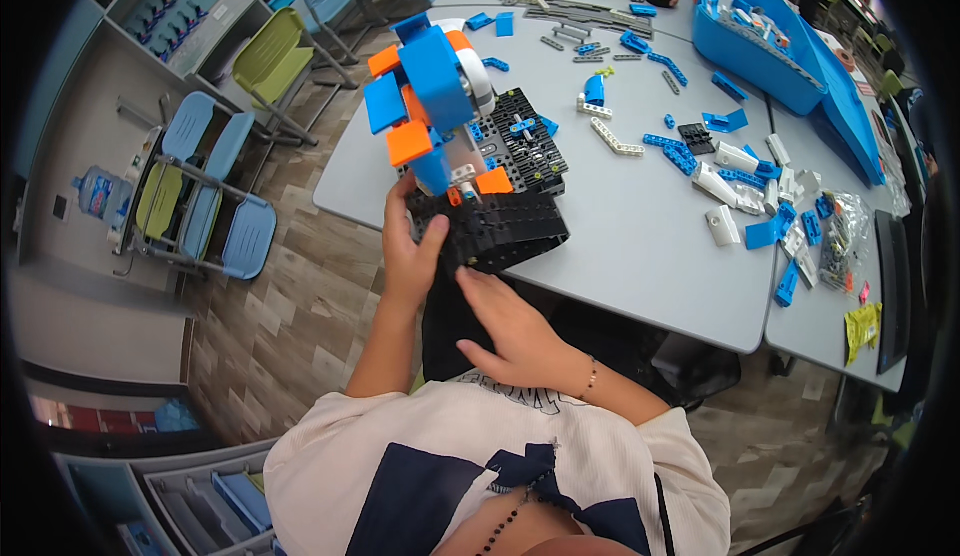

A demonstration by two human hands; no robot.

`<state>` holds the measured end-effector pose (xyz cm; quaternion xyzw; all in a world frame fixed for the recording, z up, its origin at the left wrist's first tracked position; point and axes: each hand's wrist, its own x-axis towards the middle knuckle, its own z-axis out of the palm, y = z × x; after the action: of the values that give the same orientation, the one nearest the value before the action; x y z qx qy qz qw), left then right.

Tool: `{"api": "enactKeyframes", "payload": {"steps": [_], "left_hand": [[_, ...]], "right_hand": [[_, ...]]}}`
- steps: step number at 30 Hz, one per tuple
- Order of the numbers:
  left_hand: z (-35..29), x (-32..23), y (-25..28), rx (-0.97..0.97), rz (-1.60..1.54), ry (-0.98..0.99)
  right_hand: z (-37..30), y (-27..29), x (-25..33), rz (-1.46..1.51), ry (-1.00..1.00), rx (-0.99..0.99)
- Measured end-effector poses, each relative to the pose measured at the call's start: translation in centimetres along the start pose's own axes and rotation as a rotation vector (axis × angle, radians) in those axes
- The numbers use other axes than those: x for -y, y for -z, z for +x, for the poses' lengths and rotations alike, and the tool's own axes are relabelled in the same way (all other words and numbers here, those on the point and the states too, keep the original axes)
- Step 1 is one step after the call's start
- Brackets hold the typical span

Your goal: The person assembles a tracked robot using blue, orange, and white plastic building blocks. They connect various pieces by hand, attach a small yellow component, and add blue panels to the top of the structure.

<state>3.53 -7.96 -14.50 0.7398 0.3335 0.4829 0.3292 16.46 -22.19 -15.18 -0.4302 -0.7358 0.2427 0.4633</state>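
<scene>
At the far left, blue and green plastic chairs with grey metal frames (250,241) are standing. Next, the left hand (408,256) is pinching the left end of a black ribbed plastic track (510,221) between thumb and fingers. Above the track, a blue, orange and white plastic brick model (440,81) is rising at the near-left edge of a pale grey table (640,246). The right hand (525,341) is reaching up below the track, fingers lying together, thumb spreading apart; I cannot tell whether its fingertips are touching. Farther right, a blue plastic bin (750,56) is holding loose pieces.
</scene>
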Motion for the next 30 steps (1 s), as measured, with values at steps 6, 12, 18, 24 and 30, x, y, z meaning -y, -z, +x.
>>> {"api": "enactKeyframes", "payload": {"steps": [6,12,18,24,30], "left_hand": [[-0.1,0.5,2.2,-0.035,-0.383,0.116],[-0.7,0.2,3.4,0.047,-0.392,0.097],[-1.0,1.2,3.9,-0.247,-0.214,0.223],[-0.1,3.7,4.9,-0.064,-0.403,0.538],[2.8,6.3,6.5,0.065,-0.404,0.543]], "right_hand": [[3.3,-3.2,-0.3,0.023,0.085,0.105],[5.0,-4.7,0.0,0.064,0.065,0.166],[3.1,0.8,1.3,0.125,0.019,0.353],[0.6,6.6,1.9,0.078,-0.033,0.013],[0.0,9.4,2.4,-0.131,-0.063,-0.003]]}}
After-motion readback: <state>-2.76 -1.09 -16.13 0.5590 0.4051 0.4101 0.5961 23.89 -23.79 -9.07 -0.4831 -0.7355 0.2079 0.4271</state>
